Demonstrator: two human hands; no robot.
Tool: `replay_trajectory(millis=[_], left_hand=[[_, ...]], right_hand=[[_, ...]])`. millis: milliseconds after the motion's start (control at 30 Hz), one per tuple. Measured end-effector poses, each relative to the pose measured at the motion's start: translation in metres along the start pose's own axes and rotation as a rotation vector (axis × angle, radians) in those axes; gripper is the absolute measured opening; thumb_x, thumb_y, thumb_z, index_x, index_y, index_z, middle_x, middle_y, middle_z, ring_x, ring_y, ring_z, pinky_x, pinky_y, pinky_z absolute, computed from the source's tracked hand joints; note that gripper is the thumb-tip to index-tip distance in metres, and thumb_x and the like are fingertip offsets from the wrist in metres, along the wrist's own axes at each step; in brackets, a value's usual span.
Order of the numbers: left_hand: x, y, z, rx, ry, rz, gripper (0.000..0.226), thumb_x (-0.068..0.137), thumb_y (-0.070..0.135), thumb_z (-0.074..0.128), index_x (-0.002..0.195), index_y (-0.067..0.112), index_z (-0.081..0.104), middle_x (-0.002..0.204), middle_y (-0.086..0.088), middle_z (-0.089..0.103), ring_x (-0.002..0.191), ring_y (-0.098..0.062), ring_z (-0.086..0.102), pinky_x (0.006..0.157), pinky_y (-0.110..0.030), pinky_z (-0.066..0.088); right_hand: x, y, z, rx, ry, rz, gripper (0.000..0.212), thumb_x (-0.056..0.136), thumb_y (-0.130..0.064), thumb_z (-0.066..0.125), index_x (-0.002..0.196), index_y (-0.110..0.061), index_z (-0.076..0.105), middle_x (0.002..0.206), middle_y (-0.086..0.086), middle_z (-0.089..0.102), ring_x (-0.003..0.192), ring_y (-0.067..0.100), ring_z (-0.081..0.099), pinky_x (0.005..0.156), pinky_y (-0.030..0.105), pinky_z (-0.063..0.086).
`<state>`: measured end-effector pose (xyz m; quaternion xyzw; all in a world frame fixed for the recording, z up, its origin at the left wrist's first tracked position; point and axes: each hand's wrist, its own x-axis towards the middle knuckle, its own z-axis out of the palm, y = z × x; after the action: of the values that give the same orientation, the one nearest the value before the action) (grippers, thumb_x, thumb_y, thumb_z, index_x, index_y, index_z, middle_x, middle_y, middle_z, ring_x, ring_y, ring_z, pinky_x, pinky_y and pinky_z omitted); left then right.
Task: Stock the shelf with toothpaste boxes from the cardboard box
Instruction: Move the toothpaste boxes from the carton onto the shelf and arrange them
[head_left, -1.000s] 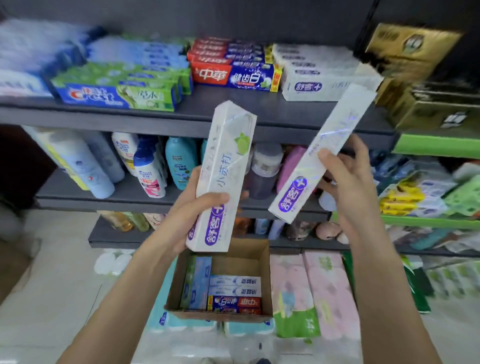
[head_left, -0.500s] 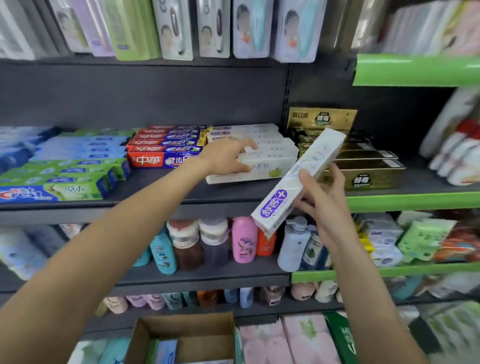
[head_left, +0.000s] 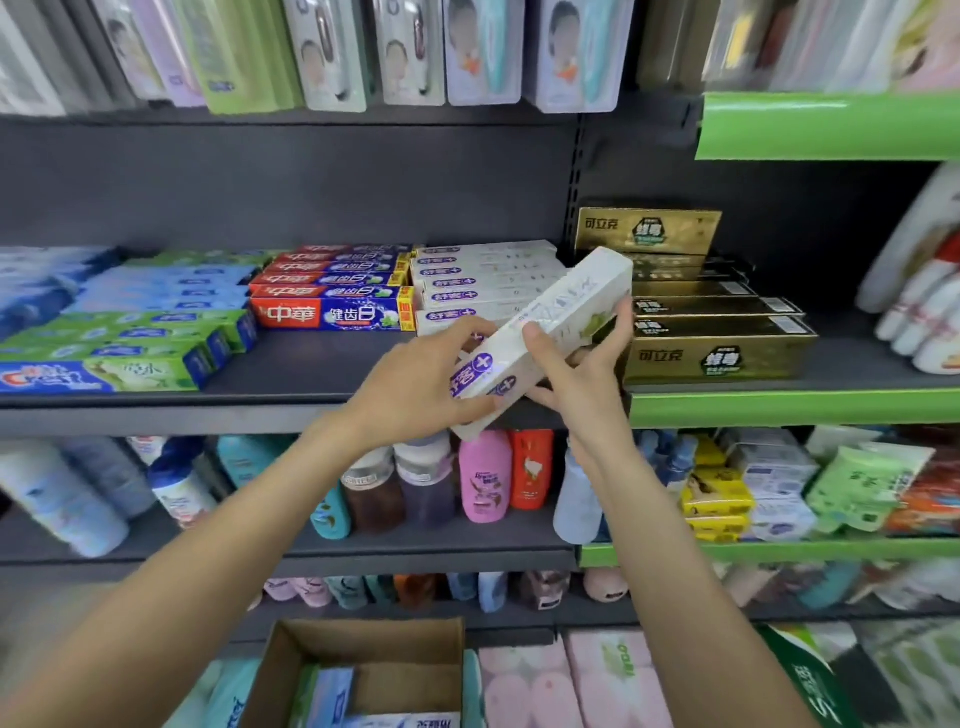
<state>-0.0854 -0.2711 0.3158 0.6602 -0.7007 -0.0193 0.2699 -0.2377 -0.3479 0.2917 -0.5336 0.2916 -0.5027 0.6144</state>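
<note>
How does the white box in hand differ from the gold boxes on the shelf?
1. The white toothpaste box is white with a purple logo; the gold boxes are metallic gold with dark print.
2. The white box is tilted, far end raised, above the shelf; the gold ones lie flat, stacked on it.
3. The left hand and right hand both grip the white box; nothing touches the gold ones.

Both are long, slim cartons.

A shop aisle: tiered shelves (head_left: 291, 400) packed with boxed toothpaste (head_left: 332, 312), shampoo bottles (head_left: 483, 478) and hanging toothbrush packs (head_left: 332, 52).
</note>
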Motion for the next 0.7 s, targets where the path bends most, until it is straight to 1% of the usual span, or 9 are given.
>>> replay_trajectory(millis=[67, 133, 200, 300, 367, 433, 567, 633, 700], left_hand=[[-0.001, -0.017, -0.008, 0.03, 0.062, -0.07, 0.059, 0.077, 0.039, 0.072, 0.129, 0.03, 0.047, 0.116, 0.007, 0.064, 0.104, -0.015, 0.061, 0.09, -0.036, 0.046], [0.001, -0.038, -0.015, 0.057, 0.042, -0.08, 0.055, 0.079, 0.038, 0.071, 0.13, 0.03, 0.051, 0.125, 0.007, 0.061, 0.113, -0.015, 0.058, 0.095, -0.035, 0.045], [0.005, -0.051, -0.015, 0.047, 0.017, -0.03, 0.049, 0.081, 0.037, 0.07, 0.127, 0.033, 0.055, 0.129, 0.01, 0.059, 0.118, -0.011, 0.056, 0.1, -0.035, 0.044], [0.019, -0.049, -0.004, 0.04, 0.011, 0.056, 0.046, 0.082, 0.035, 0.069, 0.126, 0.031, 0.058, 0.126, 0.009, 0.061, 0.117, -0.013, 0.054, 0.1, -0.035, 0.042], [0.029, -0.049, 0.002, 0.033, -0.002, 0.097, 0.045, 0.082, 0.035, 0.069, 0.126, 0.029, 0.058, 0.116, 0.008, 0.063, 0.111, -0.014, 0.049, 0.1, -0.04, 0.04], [0.034, -0.055, 0.001, 0.013, -0.032, 0.124, 0.046, 0.082, 0.042, 0.066, 0.126, 0.032, 0.057, 0.112, 0.01, 0.061, 0.108, -0.011, 0.04, 0.101, -0.041, 0.034], [0.039, -0.065, -0.002, 0.115, -0.089, 0.12, 0.041, 0.086, 0.042, 0.06, 0.126, 0.048, 0.049, 0.13, 0.014, 0.052, 0.118, -0.008, 0.029, 0.097, -0.034, 0.018], [0.037, -0.062, 0.002, 0.27, 0.024, 0.168, 0.04, 0.087, 0.042, 0.059, 0.126, 0.043, 0.052, 0.139, 0.016, 0.044, 0.125, -0.014, 0.027, 0.095, -0.034, 0.017], [0.029, -0.057, 0.008, 0.343, 0.192, 0.175, 0.042, 0.084, 0.04, 0.063, 0.126, 0.035, 0.056, 0.143, 0.009, 0.04, 0.129, -0.021, 0.029, 0.098, -0.04, 0.022]], right_hand=[[0.002, -0.004, -0.001, -0.131, -0.052, 0.02, 0.092, 0.088, -0.027, 0.064, 0.145, -0.043, -0.007, 0.137, 0.005, 0.047, 0.117, 0.018, 0.055, 0.083, 0.038, 0.056], [0.005, -0.005, -0.01, -0.355, 0.035, -0.035, 0.095, 0.081, -0.039, 0.068, 0.145, -0.044, -0.002, 0.138, 0.009, 0.04, 0.12, 0.023, 0.05, 0.097, 0.046, 0.048], [0.003, -0.005, -0.022, -0.519, 0.106, -0.122, 0.092, 0.083, -0.032, 0.069, 0.147, -0.039, 0.003, 0.139, 0.008, 0.029, 0.124, 0.024, 0.043, 0.105, 0.042, 0.038], [-0.001, -0.001, -0.033, -0.846, 0.056, -0.292, 0.071, 0.088, -0.024, 0.062, 0.146, -0.028, 0.023, 0.141, 0.007, 0.025, 0.132, 0.02, 0.026, 0.106, 0.028, 0.025], [0.002, 0.007, -0.038, -1.149, -0.021, -0.404, 0.058, 0.089, -0.026, 0.06, 0.142, -0.023, 0.036, 0.147, 0.008, 0.026, 0.139, 0.024, 0.017, 0.112, 0.033, 0.021], [0.004, 0.015, -0.045, -1.338, -0.098, -0.458, 0.057, 0.089, -0.025, 0.059, 0.142, -0.02, 0.039, 0.15, 0.008, 0.028, 0.143, 0.027, 0.014, 0.116, 0.044, 0.018], [0.002, 0.016, -0.052, -1.451, -0.08, -0.564, 0.058, 0.084, -0.02, 0.062, 0.138, -0.022, 0.043, 0.141, 0.006, 0.042, 0.134, 0.026, 0.032, 0.108, 0.044, 0.029], [0.003, 0.016, -0.052, -1.487, -0.06, -0.589, 0.057, 0.083, -0.021, 0.063, 0.137, -0.021, 0.046, 0.139, 0.006, 0.045, 0.132, 0.027, 0.035, 0.105, 0.044, 0.031], [0.002, 0.017, -0.053, -1.467, -0.039, -0.607, 0.057, 0.083, -0.021, 0.064, 0.137, -0.019, 0.046, 0.139, 0.008, 0.045, 0.132, 0.029, 0.035, 0.104, 0.046, 0.033]])
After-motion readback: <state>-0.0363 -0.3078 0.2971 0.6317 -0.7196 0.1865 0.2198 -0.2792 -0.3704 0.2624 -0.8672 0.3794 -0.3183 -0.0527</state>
